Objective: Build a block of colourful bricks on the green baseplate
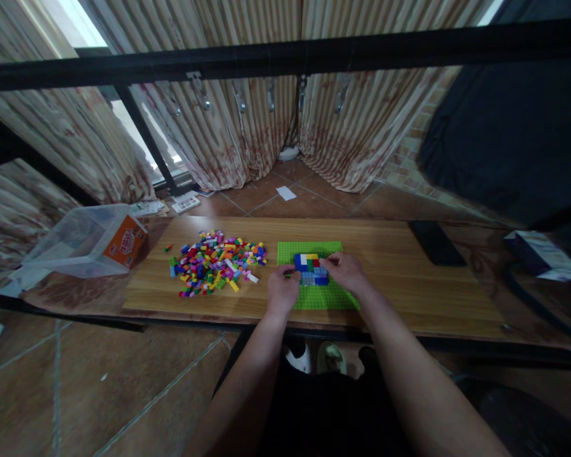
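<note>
A low block of toy bricks [310, 269] in blue, white, yellow, red and green sits on a bright green studded baseplate [328, 298]. My left hand [282, 292] is at the block's left side, its fingers curled and thumb tip close to the bricks. At the upper right corner of the block, my right hand [346, 271] has thumb and forefinger pinched together against the bricks. Whatever lies between the fingertips of either hand is too small to make out. Left of the baseplate spreads a pile of loose toy bricks [219, 263] in many colours.
The wooden board [390, 292] carries a dark flat phone-like object [436, 243] at its right. A clear plastic tub [83, 238] with an orange label lies tipped at the left. Behind runs a black metal bar [266, 57] with hooks, before striped curtains [238, 139].
</note>
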The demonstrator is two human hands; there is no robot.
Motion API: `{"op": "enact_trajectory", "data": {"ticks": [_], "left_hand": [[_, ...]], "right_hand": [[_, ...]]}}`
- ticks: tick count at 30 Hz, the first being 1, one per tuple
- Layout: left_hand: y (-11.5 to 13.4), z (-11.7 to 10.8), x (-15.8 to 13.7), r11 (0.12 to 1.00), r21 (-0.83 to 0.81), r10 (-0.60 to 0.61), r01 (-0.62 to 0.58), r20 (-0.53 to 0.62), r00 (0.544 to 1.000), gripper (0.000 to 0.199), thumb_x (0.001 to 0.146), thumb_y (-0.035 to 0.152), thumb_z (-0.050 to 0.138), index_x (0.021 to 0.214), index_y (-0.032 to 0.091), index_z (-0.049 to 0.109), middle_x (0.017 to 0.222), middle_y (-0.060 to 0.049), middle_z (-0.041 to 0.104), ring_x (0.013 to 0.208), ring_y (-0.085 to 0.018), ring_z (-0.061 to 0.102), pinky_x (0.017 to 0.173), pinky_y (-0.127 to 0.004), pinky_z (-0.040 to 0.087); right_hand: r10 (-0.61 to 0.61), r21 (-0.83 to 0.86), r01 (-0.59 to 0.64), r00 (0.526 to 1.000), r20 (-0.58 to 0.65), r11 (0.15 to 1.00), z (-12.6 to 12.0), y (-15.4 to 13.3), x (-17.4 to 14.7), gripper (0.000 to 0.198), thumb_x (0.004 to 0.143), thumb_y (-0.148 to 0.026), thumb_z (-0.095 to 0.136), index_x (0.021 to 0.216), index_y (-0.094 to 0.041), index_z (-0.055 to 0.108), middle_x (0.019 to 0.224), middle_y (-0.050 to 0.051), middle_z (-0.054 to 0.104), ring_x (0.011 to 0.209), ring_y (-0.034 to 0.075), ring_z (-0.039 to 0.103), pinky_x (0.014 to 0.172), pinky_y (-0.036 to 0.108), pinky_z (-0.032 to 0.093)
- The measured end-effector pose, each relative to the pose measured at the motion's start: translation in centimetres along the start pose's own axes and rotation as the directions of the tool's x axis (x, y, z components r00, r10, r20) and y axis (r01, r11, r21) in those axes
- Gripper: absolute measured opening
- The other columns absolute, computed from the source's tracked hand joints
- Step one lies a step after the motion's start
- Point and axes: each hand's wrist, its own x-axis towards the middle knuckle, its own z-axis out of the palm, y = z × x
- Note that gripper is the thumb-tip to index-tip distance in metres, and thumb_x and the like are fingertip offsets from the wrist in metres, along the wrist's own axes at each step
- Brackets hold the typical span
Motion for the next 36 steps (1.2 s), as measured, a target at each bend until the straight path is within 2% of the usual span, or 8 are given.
{"op": "enact_trajectory", "data": {"ticks": [7,16,22,29,36], "left_hand": [[0.1,-0.1,-0.1,1.000,0.013,-0.007,0.007,-0.006,1.000,0.015,0.069,0.015,0.065,0.082,0.018,0.071,0.083,-0.006,0.071,0.077,-0.018,0.063,0.076,-0.029,0.047],[0.2,0.0,-0.1,0.995,0.099,0.003,-0.006,0.029,1.000,0.021,0.073,0.016,0.062,0.092,0.014,0.071,0.090,-0.008,0.072,0.080,-0.018,0.064,0.077,-0.029,0.048],[0.6,-0.1,-0.4,0.990,0.142,0.011,-0.019,0.053,0.999,0.025,0.075,0.015,0.060,0.097,0.012,0.070,0.093,-0.009,0.073,0.081,-0.017,0.066,0.078,-0.028,0.049],[-0.1,0.1,-0.2,0.987,0.158,0.028,-0.036,0.054,0.998,0.026,0.075,0.017,0.060,0.099,0.013,0.070,0.096,-0.009,0.073,0.088,-0.019,0.067,0.081,-0.029,0.049],[-0.1,-0.2,-0.3,0.988,0.144,0.052,-0.059,0.050,0.997,0.024,0.075,0.013,0.060,0.096,0.013,0.070,0.094,-0.010,0.073,0.087,-0.019,0.067,0.082,-0.029,0.050]], "right_hand": [[0.008,0.009,-0.009,0.999,0.040,1.000,-0.2,0.2,0.1,0.024,0.083,-0.038,0.059,0.079,-0.017,0.070,0.082,0.012,0.072,0.077,0.025,0.067,0.069,0.037,0.049],[0.037,-0.080,-0.035,0.999,0.025,0.996,0.2,-0.4,-0.5,0.032,0.073,-0.043,0.068,0.086,-0.014,0.069,0.086,0.012,0.071,0.083,0.025,0.066,0.073,0.035,0.048],[0.052,-0.095,-0.051,0.999,0.015,0.994,0.4,-0.6,-0.6,0.030,0.074,-0.041,0.068,0.086,-0.013,0.069,0.085,0.011,0.070,0.084,0.024,0.065,0.075,0.034,0.047],[0.050,-0.133,-0.047,0.999,0.015,0.990,0.8,-0.7,-0.7,0.027,0.078,-0.037,0.066,0.090,-0.013,0.067,0.091,0.012,0.070,0.089,0.024,0.063,0.078,0.034,0.046],[0.047,-0.090,-0.044,0.998,0.035,0.995,0.7,-0.9,-0.8,0.028,0.078,-0.036,0.066,0.091,-0.012,0.067,0.093,0.011,0.070,0.088,0.022,0.064,0.077,0.031,0.046]]}}
